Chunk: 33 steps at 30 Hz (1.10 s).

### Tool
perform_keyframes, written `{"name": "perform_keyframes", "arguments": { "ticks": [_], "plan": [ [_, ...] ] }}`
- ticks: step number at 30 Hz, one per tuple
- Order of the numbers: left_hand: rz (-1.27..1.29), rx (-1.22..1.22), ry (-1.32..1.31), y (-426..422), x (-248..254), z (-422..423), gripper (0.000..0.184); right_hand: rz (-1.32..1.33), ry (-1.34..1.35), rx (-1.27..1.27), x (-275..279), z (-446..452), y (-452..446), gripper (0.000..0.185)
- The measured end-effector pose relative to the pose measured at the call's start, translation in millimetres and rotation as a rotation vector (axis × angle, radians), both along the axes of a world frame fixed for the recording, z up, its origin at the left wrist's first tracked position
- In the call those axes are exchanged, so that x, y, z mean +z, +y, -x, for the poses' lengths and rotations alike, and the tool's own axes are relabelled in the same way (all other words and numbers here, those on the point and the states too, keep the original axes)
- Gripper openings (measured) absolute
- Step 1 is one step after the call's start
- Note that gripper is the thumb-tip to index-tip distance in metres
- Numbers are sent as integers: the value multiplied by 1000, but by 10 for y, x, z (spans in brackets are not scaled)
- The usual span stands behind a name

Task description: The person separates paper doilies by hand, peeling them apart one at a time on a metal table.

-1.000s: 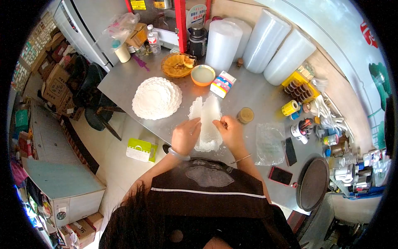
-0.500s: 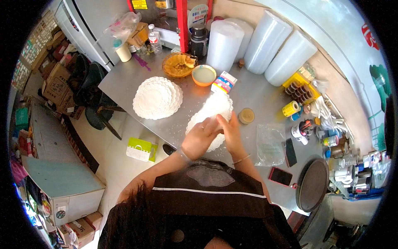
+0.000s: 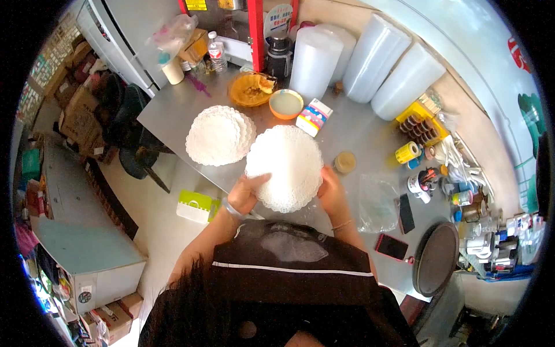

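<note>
A round white paper doily [image 3: 284,168] with a scalloped edge is held flat between my two hands, in front of my body and over the metal table. My left hand [image 3: 245,194] grips its lower left edge, thumb lying on top. At its right edge, my right hand [image 3: 332,192] closes on the rim, with some fingers hidden. Whether one sheet or several are held, I cannot tell. To the left lies a pile of similar doilies [image 3: 215,136], loosely stacked and close to the held one.
Behind the doily stand an orange bowl of pale liquid [image 3: 286,104], a small box [image 3: 314,117] and an amber dish [image 3: 252,89]. Tall plastic rolls [image 3: 315,62] line the wall. At right are a round jar [image 3: 346,162], a clear bag [image 3: 377,202] and a phone [image 3: 391,246].
My hands were together over the doily, which was partly covered and folded or crumpled-looking. Now they have moved apart to its two sides, and it is spread out flat and round.
</note>
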<state>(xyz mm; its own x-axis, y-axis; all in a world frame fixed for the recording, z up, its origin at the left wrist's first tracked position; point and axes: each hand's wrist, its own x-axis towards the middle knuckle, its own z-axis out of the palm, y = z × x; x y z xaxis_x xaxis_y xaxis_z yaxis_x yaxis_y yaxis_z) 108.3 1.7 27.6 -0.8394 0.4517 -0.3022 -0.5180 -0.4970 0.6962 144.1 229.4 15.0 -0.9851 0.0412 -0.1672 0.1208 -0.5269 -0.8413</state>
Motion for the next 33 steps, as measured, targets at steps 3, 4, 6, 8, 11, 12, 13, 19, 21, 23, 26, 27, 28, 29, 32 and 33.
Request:
{"name": "perform_keyframes", "arguments": {
  "ticks": [3, 4, 6, 8, 11, 12, 13, 19, 21, 23, 26, 27, 28, 29, 32, 33],
  "plan": [
    [-104, -65, -134, -14, -161, 22, 43, -361, 72, -15, -88, 51, 77, 38],
    [-68, -67, -170, -10, -172, 19, 43, -457, 114, -25, 9, 44, 37, 39],
    [-94, -82, -155, -41, -232, -9, 44, -365, 45, 7, 215, 111, -96, 40],
    [-124, -85, -123, -70, -258, -20, 44, -442, -46, 123, 245, 116, -175, 46],
    [-101, -65, -136, -182, -379, 2, 42, -431, -40, 136, 209, 150, -264, 56],
    [-107, 16, -183, -320, -493, 52, 41, -404, -14, 111, 191, 165, -292, 59],
    [-113, 93, -227, -542, -641, 144, 41, -340, -54, 92, 178, 178, -303, 61],
    [-46, 461, -43, -1266, -622, 934, 32, -289, -201, 95, -229, 67, -115, 51],
    [224, 471, -69, -1405, -693, 1195, 35, -279, -234, 118, -255, -4, -175, 45],
    [690, 467, 9, -1487, -922, 1352, 45, -276, -245, 166, -271, -25, -224, 42],
    [1446, 410, 295, -1498, -853, 1329, 61, -371, -172, 200, -416, 213, -276, 38],
    [1584, 641, 300, -1291, -576, 1151, 65, -414, -143, 210, -467, 342, -304, 39],
    [1713, 879, 302, -1191, -442, 1017, 70, -445, -82, 212, -477, 518, -344, 40],
    [1606, 957, 255, -1236, -548, 981, 72, -476, -21, 214, -469, 759, -397, 41],
    [1168, 1137, 85, -1473, -1399, 1073, 78, -464, 184, 237, -333, 1509, -712, 51],
    [986, 1153, 101, -1456, -1529, 1102, 77, -503, 155, 213, -349, 1763, -838, 53]
  ]
}}
